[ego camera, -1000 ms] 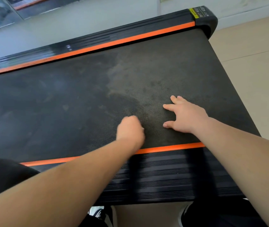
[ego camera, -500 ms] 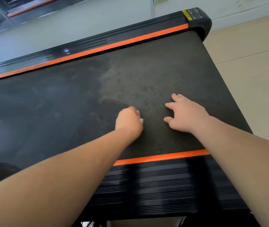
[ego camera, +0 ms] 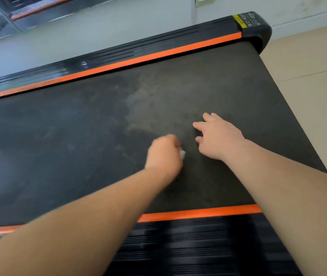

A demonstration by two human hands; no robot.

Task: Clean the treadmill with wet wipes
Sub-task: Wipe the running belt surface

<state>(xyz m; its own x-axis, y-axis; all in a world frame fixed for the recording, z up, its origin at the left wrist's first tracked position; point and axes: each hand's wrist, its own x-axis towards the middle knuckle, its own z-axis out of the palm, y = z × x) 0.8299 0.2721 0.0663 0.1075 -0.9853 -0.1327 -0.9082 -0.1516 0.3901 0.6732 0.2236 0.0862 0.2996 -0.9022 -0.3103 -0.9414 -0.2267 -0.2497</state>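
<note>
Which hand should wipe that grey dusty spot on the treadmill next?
The left hand, probably. It grips the wet wipe, whose white corner peeks out, and sits right beside the grey dusty patch on the belt. The right hand holds nothing and just rests spread on the belt.

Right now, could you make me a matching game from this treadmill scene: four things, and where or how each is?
1 left hand
2 right hand
3 yellow label
4 dusty patch

a on the far corner cap
b fingers spread on the belt
c pale, beyond both hands
d grips the wet wipe

Pairs: 1-d, 2-b, 3-a, 4-c
</note>
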